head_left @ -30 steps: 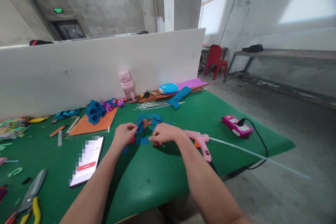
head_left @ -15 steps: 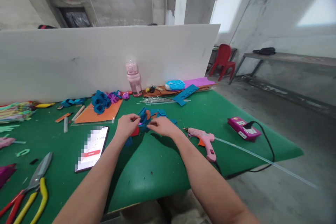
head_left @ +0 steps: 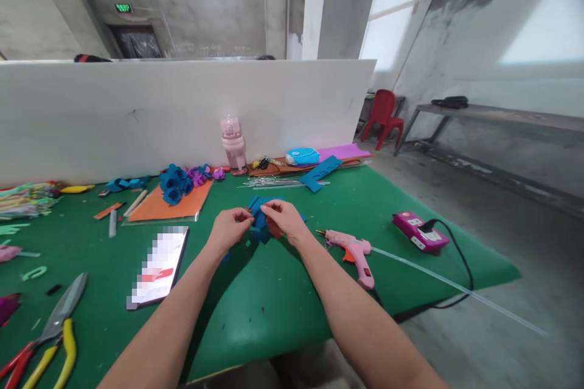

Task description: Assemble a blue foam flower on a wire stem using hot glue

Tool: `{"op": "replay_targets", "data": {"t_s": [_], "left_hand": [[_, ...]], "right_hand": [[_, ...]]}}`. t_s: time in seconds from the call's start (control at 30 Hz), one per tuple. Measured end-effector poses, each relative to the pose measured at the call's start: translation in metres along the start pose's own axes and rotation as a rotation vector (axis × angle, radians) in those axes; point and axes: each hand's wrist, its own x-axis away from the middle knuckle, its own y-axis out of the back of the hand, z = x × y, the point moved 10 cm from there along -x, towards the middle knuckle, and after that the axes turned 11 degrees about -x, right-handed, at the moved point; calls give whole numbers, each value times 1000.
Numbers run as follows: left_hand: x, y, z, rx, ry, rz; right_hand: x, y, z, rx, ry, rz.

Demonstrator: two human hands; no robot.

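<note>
Over the green tabletop, my left hand (head_left: 229,228) is closed in a pinch at the left side of a cluster of blue felt pieces (head_left: 261,232). From the right, my right hand (head_left: 286,219) pinches the upper part of the same cluster. Fingers partly cover the pieces, so their exact shape is unclear. A brownish-orange scrap (head_left: 275,230) shows beneath my right hand. The pink glue gun (head_left: 349,246) lies on its side to the right of my right hand, a long clear glue stick (head_left: 447,281) running out of its back.
A phone (head_left: 159,267) lies left of my left forearm, with shears (head_left: 59,319) beyond it. Blue felt flowers (head_left: 175,183) sit on orange sheets (head_left: 171,209). A pink bottle (head_left: 234,146) stands by the white panel (head_left: 182,115). A purple power strip (head_left: 420,232) is at right.
My hands have drawn closer together at the blue felt pieces. The red piece seen earlier beside my left hand no longer shows there. The view has tilted slightly upward.
</note>
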Motion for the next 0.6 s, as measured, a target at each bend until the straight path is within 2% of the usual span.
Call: {"op": "replay_targets", "data": {"t_s": [0.3, 0.37, 0.5, 0.53, 0.6], "left_hand": [[2, 2, 4, 7, 54, -18], [2, 0, 6, 50, 71, -16], [0, -3, 11, 127, 70, -19], [-1, -2, 11, 122, 63, -35], [-2, 3, 10, 73, 42, -77]], "right_hand": [[-5, 19, -4, 67, -11, -106], [-6, 27, 3, 239, 61, -155], [3, 37, 39, 633, 382, -330], [4, 36, 42, 638, 417, -331], [0, 30, 33, 532, 347, -234]]}}
